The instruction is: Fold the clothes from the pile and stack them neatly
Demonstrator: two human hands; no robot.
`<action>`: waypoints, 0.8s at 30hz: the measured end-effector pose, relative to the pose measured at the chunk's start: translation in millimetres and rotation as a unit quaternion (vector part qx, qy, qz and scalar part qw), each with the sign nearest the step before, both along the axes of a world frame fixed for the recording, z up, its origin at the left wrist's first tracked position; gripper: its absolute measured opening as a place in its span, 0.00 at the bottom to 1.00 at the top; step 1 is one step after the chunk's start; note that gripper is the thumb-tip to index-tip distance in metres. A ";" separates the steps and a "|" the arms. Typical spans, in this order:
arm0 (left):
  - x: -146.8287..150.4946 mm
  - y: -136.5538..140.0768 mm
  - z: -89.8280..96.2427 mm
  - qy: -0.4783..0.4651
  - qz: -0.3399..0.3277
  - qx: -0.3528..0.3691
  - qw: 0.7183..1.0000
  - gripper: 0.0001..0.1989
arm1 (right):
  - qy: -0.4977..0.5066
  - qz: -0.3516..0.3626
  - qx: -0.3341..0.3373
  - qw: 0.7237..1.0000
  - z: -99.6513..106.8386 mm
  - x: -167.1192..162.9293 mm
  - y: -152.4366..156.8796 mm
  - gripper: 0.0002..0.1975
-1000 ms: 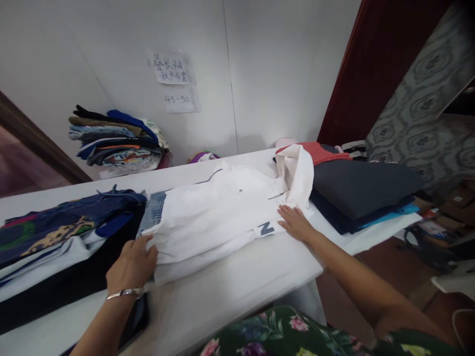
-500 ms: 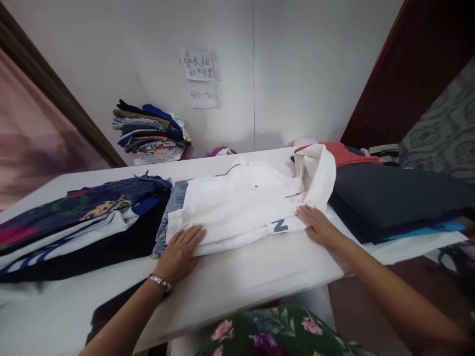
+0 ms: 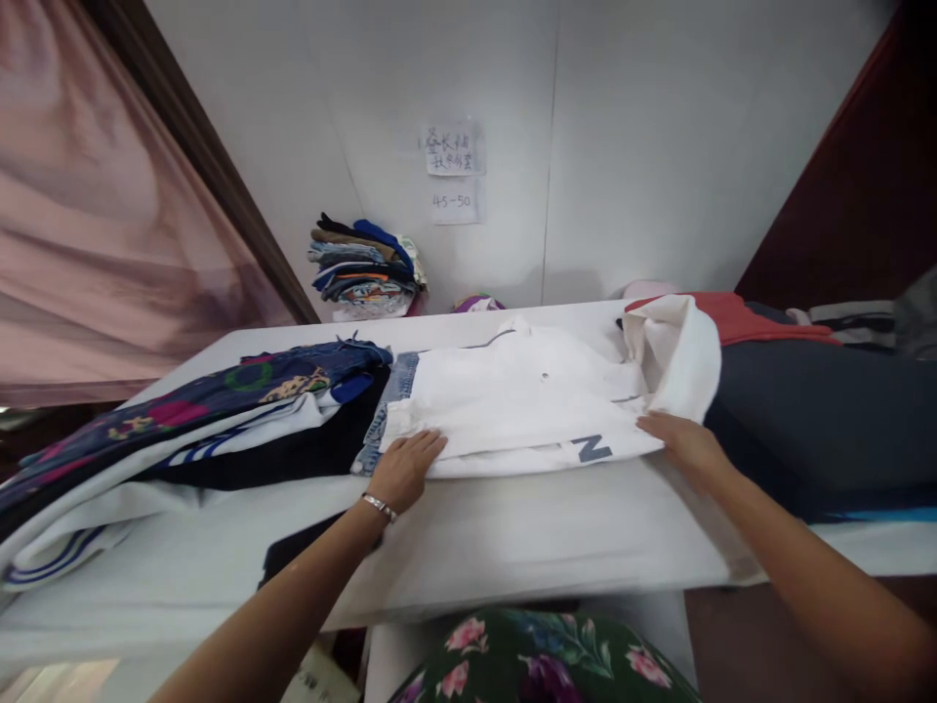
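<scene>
A white hooded jacket (image 3: 505, 400) lies folded on the table in front of me, a dark letter N printed near its front edge. Its hood (image 3: 677, 347) stands up in a loose hump at the right end. My left hand (image 3: 408, 469), with a bracelet on the wrist, rests with fingers stretched out on the front left corner of the jacket, by the cuff. At the front right, below the hood, my right hand (image 3: 680, 444) lies with extended fingers on the jacket's edge. Folded blue denim (image 3: 401, 379) sticks out from under the jacket's left end.
To the left lies a heap of trousers (image 3: 285, 391), with patterned denim on top. Dark grey clothes (image 3: 827, 420) and a red garment (image 3: 747, 317) are piled at the right. Behind the white table (image 3: 512, 547) stand a clothes stack (image 3: 366, 264) and a wall with paper notes (image 3: 454, 171).
My view has swung left, so everything sits further right in the picture. Both hands stay on the jacket; the right one lies close to the base of the hood.
</scene>
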State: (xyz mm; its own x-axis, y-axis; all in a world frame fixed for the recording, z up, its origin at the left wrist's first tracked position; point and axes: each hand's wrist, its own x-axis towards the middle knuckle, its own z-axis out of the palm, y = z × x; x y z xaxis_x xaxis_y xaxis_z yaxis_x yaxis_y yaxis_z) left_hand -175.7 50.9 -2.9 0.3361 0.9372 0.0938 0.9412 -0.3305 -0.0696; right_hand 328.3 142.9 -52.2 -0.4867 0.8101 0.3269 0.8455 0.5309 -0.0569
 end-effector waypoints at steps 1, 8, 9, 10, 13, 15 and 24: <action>1.7 -5.3 4.5 -0.003 -0.002 0.001 1.000 0.33 | 0.006 -0.002 0.012 1.000 0.4 9.1 -6.8 0.26; 29.6 -48.2 -13.7 0.015 -0.032 -0.043 0.998 0.30 | 0.046 -0.019 -0.043 0.998 -49.0 51.3 -61.4 0.35; 32.1 -50.3 -18.3 0.018 -0.024 -0.048 0.998 0.29 | 0.044 -0.030 -0.060 0.997 -57.1 52.1 -64.6 0.36; 33.3 -51.3 -21.6 0.018 -0.018 -0.052 0.998 0.29 | 0.039 -0.039 -0.079 0.995 -62.9 52.1 -66.4 0.38; 30.6 -52.2 -21.3 0.003 -0.026 -0.072 0.997 0.30 | 0.021 -0.064 -0.134 0.989 -63.8 46.6 -69.1 0.38; 27.5 -53.2 -14.1 -0.016 -0.033 -0.088 0.995 0.31 | 0.030 -0.045 -0.155 0.986 -51.1 34.1 -73.6 0.36; 36.8 -8.3 12.2 -0.090 -0.014 -0.033 0.995 0.32 | 0.097 0.142 -0.160 0.972 35.8 -118.3 -76.0 0.26</action>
State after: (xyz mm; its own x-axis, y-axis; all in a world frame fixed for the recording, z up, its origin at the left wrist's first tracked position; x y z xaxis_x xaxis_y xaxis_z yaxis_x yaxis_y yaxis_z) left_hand -138.9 42.6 9.3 0.3455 0.9337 0.0942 0.9267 -0.3552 0.1224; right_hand 210.0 66.9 -16.4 -0.6596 0.7279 0.1875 0.6246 0.6696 -0.4020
